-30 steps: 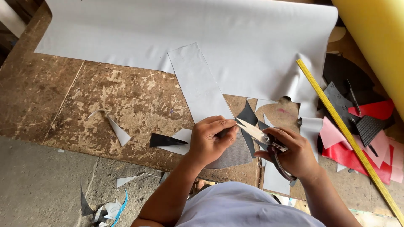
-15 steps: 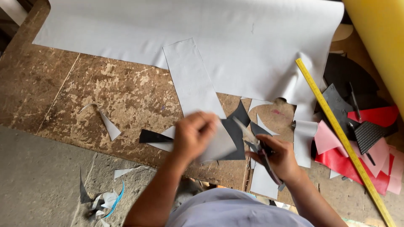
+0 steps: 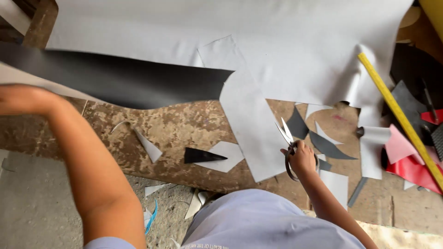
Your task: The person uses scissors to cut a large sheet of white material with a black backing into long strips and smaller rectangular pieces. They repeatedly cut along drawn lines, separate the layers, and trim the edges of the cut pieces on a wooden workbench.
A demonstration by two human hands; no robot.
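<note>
While my left hand (image 3: 20,99) swings out wide at nine o'clock, blurred, I cannot tell whether its fingers are curled on the edge of the grey sheet (image 3: 286,41) or just brushing it; the sheet's dark underside (image 3: 120,80) is folded over and showing across the board from nine to twelve. My right hand (image 3: 304,159) sits at about four o'clock of the worn workbench (image 3: 184,129), fingers clamped through the loops of the scissors (image 3: 287,138), blades parted and tips aimed toward eleven, just beside the long grey strip (image 3: 251,124) that hangs from the sheet toward six.

To do this well, I judge I should keep the blade tips angled away from my forearm and clear of the strip while the sheet is being turned, and lay the material flat before any cut. The yellow ruler (image 3: 399,115) lies at two o'clock among red and black offcuts (image 3: 410,166); small scraps (image 3: 212,156) lie near six.
</note>
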